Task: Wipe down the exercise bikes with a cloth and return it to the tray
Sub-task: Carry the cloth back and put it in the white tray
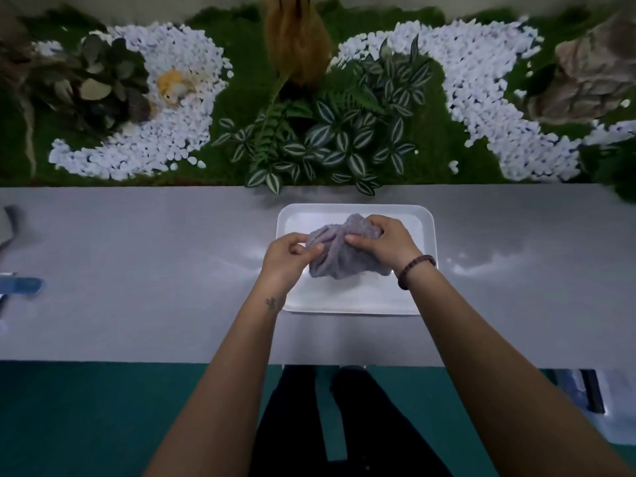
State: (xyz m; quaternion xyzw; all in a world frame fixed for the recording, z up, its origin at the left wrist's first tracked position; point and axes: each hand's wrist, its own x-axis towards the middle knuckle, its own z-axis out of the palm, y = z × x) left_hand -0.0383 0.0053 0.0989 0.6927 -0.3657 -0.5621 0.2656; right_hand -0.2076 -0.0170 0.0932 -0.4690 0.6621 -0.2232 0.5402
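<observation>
A crumpled grey cloth (339, 256) lies bunched over the white rectangular tray (354, 299) on the grey counter. My left hand (287, 258) pinches the cloth's left edge with curled fingers. My right hand (383, 244) grips the cloth's upper right part, thumb on its front. A bead bracelet sits on my right wrist. No exercise bike is in view.
The grey counter (137, 270) runs the width of the view. Behind it is a bed of moss, white pebbles (161, 132), striped-leaf plants (337, 136) and a rock (592, 77). A blue object (24, 287) lies at the counter's left edge. Green floor is below.
</observation>
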